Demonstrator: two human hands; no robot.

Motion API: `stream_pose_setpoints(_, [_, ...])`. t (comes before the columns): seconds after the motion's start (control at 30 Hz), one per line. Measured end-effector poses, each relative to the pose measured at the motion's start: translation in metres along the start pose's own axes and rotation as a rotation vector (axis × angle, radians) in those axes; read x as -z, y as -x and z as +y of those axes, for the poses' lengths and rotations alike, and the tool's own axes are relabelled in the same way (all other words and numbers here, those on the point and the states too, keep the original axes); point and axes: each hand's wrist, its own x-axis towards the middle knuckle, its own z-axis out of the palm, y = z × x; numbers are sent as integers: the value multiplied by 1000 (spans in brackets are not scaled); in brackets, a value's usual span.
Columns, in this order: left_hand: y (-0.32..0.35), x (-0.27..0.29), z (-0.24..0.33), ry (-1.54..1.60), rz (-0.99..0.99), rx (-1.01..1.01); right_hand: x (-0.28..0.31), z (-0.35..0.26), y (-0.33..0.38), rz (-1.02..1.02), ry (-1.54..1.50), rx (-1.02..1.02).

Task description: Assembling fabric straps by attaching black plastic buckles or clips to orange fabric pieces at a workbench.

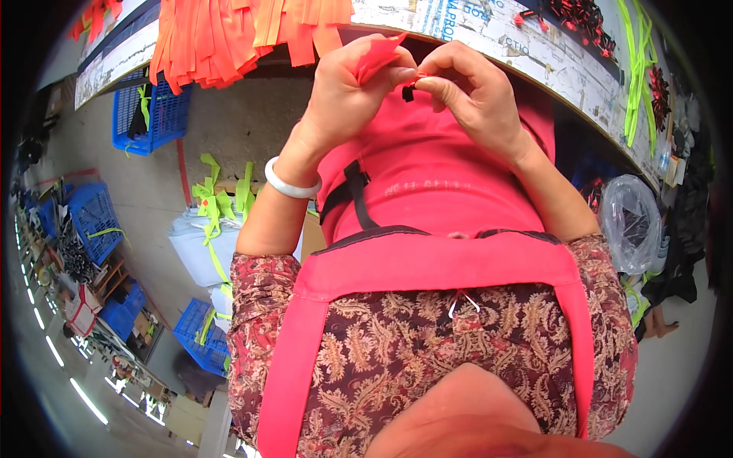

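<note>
My left hand (343, 95) is closed round a folded red-orange fabric strip (378, 59), whose pointed end sticks up past the fingers. Thumb and forefinger of my right hand (475, 99) pinch a small black and red piece (408, 93) beside my left fingertips. Both hands meet over my red apron (435, 183), close to the table edge. Fingers partly cover the small piece, so its exact kind and whether it is joined to the strip cannot be made out.
Many orange fabric strips (221, 42) hang over the edge of the table (489, 27). Small black and red pieces (576, 27) and yellow-green strips (637, 76) lie farther right. Blue crates (164, 114) stand on the floor at left; a clear plastic bag (630, 225) is at right.
</note>
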Motion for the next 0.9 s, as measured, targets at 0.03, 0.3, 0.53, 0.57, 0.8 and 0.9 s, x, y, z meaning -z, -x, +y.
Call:
stream_pose_setpoints(0.03, [0,-4,1,-63,23,-75,1,0,1,3,68,54])
stream_pose_setpoints(0.3, [-1,-16,-9,49,136,39,-7,19,6,35,-317,-238])
stream_pose_setpoints(0.53, [-10,-30,-33,637,112,458,14,35,1,94,-377,-361])
stream_pose_setpoints(0.57, [-10,-36,-36,623,90,477,19,37,2,94,-372,-364])
stream_pose_setpoints(0.8, [-40,-67,-96,1323,95,709,34,52,-20,121,138,-436])
stream_pose_setpoints(0.9, [-48,-73,-110,1424,92,797,32,78,-20,220,412,-196])
